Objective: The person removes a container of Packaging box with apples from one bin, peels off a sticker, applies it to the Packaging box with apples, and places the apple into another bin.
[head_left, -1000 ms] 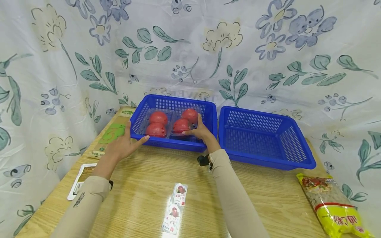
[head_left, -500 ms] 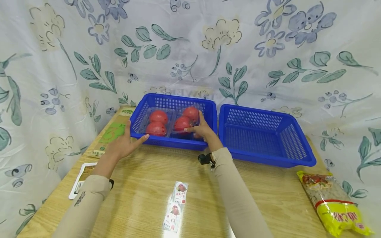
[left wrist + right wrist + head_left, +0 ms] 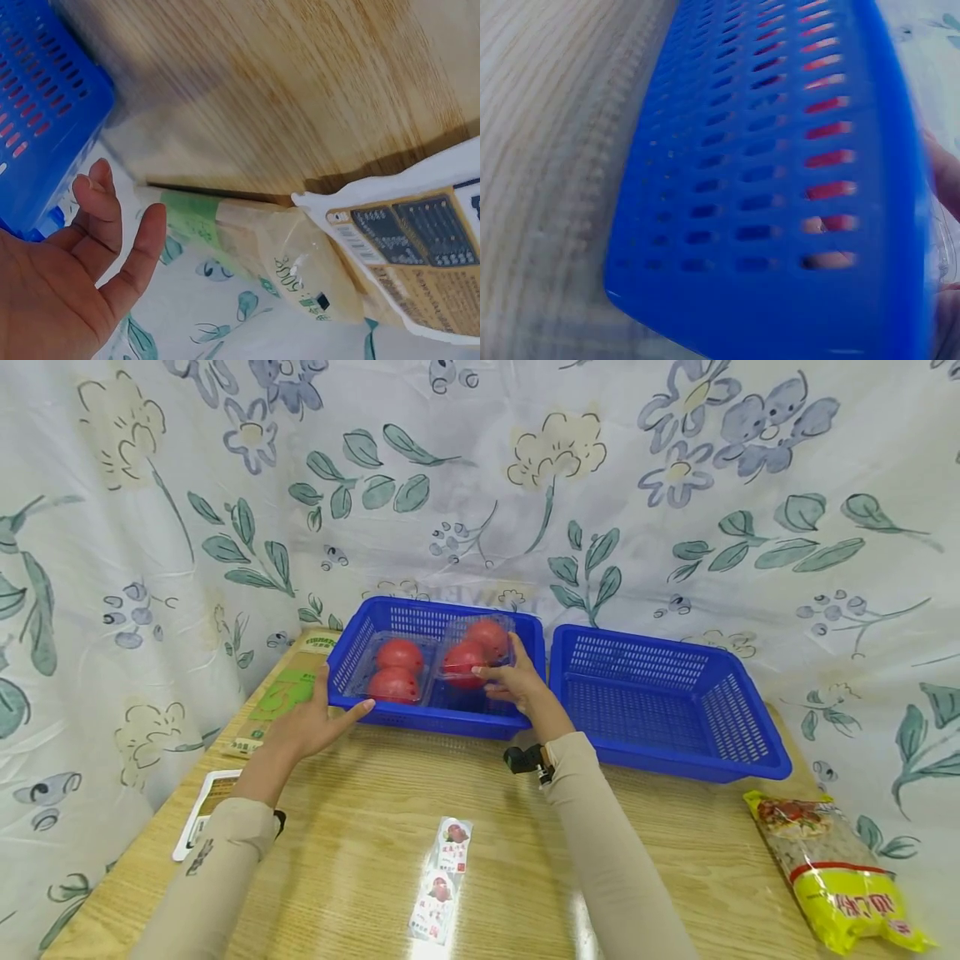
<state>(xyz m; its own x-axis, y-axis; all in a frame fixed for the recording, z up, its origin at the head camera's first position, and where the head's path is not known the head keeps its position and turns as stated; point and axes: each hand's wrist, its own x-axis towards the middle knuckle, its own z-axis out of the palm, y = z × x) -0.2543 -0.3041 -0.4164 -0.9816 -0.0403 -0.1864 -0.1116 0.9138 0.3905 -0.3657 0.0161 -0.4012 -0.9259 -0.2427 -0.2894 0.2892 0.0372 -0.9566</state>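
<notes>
In the head view my left hand rests at the front left corner of a blue plastic basket, thumb stretched along the front rim. The left wrist view shows several of its fingers loosely bent outside the basket wall. My right hand grips a clear plastic box with two red round fruits inside, thumb on its near side. This box is tilted within the basket. Left of it lies a similar clear box with two red fruits. The right wrist view sees mostly the basket wall.
A second blue basket stands at the right. Fruit-printed labels lie on the wooden table. A yellow-ended bag is at far right, a green and tan bag and white-edged packet at left. A floral curtain hangs behind.
My right hand has lifted the right-hand box of red fruits slightly and tilted it inside the basket, moving a little to the right. My left hand has kept its place at the corner.
</notes>
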